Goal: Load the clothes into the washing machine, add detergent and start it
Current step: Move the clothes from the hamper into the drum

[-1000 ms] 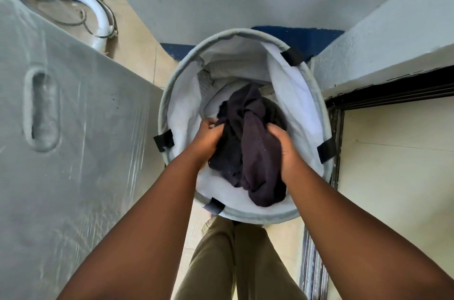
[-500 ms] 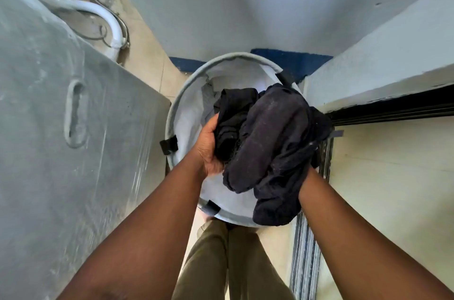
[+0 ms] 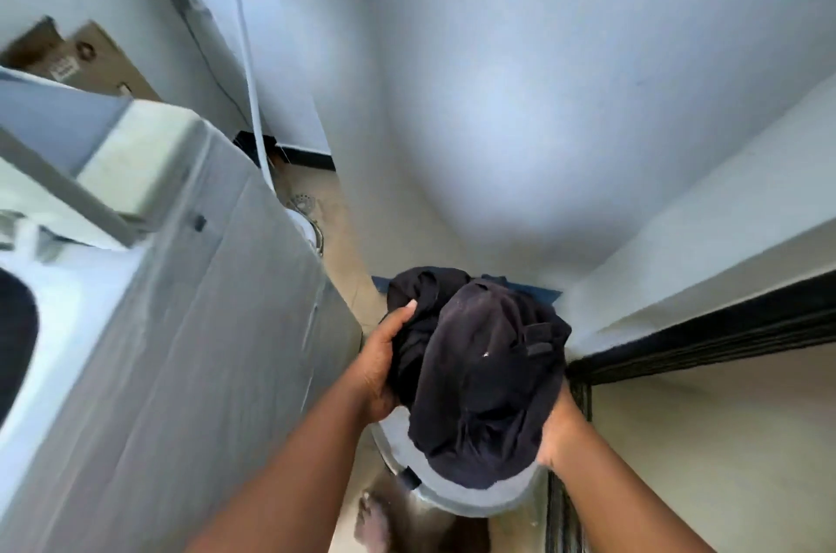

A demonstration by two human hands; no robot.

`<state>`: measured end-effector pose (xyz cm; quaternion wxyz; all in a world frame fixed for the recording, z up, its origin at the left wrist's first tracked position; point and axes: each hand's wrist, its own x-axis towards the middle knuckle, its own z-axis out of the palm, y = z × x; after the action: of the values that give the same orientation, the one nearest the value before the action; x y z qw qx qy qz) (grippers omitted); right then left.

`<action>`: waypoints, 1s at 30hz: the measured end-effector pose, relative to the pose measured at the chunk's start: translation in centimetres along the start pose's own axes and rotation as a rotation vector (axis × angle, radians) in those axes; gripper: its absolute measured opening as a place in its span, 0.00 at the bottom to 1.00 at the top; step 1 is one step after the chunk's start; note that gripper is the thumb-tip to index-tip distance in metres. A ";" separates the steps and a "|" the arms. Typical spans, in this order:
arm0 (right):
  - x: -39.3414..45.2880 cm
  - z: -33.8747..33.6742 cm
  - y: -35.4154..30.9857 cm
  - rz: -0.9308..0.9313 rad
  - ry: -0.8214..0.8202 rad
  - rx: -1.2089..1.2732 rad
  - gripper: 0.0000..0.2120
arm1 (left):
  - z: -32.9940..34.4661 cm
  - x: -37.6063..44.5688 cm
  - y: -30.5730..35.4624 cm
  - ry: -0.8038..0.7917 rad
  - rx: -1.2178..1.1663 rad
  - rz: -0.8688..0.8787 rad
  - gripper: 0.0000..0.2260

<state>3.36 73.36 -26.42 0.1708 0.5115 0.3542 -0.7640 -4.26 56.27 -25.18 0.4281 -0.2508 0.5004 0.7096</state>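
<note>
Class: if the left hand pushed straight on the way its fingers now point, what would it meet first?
The left hand already presses into the dark clothes it holds with the right hand; beyond the bundle probably the wall, though depth is unclear.

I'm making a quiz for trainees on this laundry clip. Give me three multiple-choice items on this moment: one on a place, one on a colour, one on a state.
1. Where is the washer relative to the person?
A. To their left
B. To their right
C. Behind them

2. What colour are the clothes being held?
A. White
B. Red
C. Dark navy-black

3. How are the clothes held?
A. By one hand only
B. Between both hands
C. Lying loose on the floor

Key: 1 A, the washer fills the left side of the view. 2 C, the bundle is uniformly dark. 3 B, the left hand and right hand grip its two sides above the basket.
</note>
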 end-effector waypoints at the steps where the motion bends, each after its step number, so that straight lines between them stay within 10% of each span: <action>1: -1.7 0.3 -0.4 -0.020 -0.035 0.018 0.32 | 0.2 -1.6 1.0 -0.022 0.031 0.034 0.21; 12: -27.0 11.5 -0.8 -0.456 -0.405 0.114 0.16 | 0.7 -26.1 14.6 -0.330 0.314 0.424 0.27; 19: -43.1 24.8 6.3 -0.724 -0.833 0.023 0.32 | -7.5 -46.3 20.2 -0.357 0.321 0.754 0.33; 30: -41.3 42.6 12.4 -0.509 -0.790 -0.160 0.33 | -20.8 -53.0 21.4 0.076 0.255 0.995 0.13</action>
<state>0.24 30.15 15.94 0.1389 0.0642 0.4340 -0.8878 2.78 15.24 19.25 0.0471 0.0462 0.6571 0.7509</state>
